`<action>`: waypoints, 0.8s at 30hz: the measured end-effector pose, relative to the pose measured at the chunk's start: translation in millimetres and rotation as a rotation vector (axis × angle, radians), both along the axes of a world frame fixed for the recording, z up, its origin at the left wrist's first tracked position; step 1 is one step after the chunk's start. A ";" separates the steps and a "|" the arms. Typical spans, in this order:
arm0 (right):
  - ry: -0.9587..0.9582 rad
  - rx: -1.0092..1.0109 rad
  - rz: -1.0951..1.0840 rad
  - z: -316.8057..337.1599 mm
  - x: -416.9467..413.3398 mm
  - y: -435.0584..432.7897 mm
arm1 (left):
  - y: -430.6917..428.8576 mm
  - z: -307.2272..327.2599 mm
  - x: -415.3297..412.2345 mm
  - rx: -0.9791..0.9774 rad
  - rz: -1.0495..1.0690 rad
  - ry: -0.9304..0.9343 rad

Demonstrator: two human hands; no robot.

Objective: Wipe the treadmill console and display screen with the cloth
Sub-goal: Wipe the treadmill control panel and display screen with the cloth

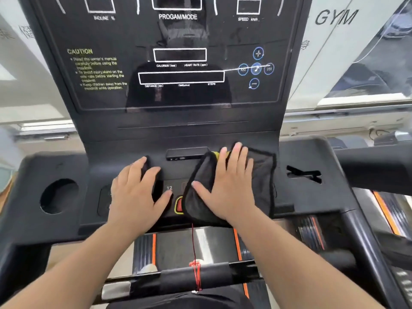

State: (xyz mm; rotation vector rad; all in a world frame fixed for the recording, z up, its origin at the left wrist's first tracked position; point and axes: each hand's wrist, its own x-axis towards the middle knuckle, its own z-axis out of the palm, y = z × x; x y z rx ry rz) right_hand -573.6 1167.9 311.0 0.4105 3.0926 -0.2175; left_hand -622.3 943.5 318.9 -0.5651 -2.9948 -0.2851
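A black treadmill console (312, 197) fills the view, with its dark glossy display screen (178, 63) rising behind it. A dark grey cloth (263, 181) with black edging lies folded over the console's button panel, right of centre. My right hand (229, 186) presses flat on the cloth, fingers straight and spread. My left hand (138, 192) rests flat on the bare panel to the cloth's left, fingers spread, beside the number 12. An orange and yellow button (179, 205) shows partly at the cloth's left edge.
A round cup holder (59, 196) sits in the console's left wing and a slot (304, 173) in the right wing. A red safety cord (195, 253) hangs down to the front handlebar (223, 277). Another treadmill (383, 208) stands to the right.
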 end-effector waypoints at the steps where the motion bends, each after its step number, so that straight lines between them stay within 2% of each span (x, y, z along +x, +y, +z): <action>1: -0.026 0.011 0.104 -2.3 10.0 -1.9 | -0.5 -0.9 -1.0 -0.003 -0.003 0.001; 3: -0.046 0.047 0.265 -6.9 28.2 13.5 | -0.2 -0.4 -3.4 0.005 -0.010 0.009; 5: -0.067 0.094 0.275 -8.8 40.9 45.1 | 0.8 0.2 -4.3 0.001 -0.020 0.018; 9: -0.117 0.105 -0.025 -1.8 26.5 95.6 | -2.9 -0.3 -1.7 -0.004 -0.007 0.026; 12: -0.058 0.019 -0.226 0.6 -4.1 76.5 | -9.0 -0.9 1.4 0.001 0.003 0.030; 14: -0.003 -0.019 -0.259 1.5 -17.3 48.8 | -13.1 -1.8 3.0 -0.005 0.007 0.030; 16: 0.019 0.036 -0.122 0.4 -13.0 21.7 | -15.9 -2.8 3.6 -0.016 0.013 0.025; 18: -0.014 0.056 0.133 -3.1 8.1 9.2 | -16.7 -4.4 2.7 -0.019 0.015 0.032; 21: -0.063 0.064 0.467 -8.5 49.7 32.2 | -15.4 -6.2 -1.1 0.003 0.021 0.039; 22: -0.068 0.082 0.488 -9.3 58.3 48.6 | -15.2 -6.7 -2.0 0.008 0.022 0.038; 24: -0.077 0.087 0.380 -7.7 59.2 84.0 | -16.6 -7.0 -2.5 0.006 0.023 0.042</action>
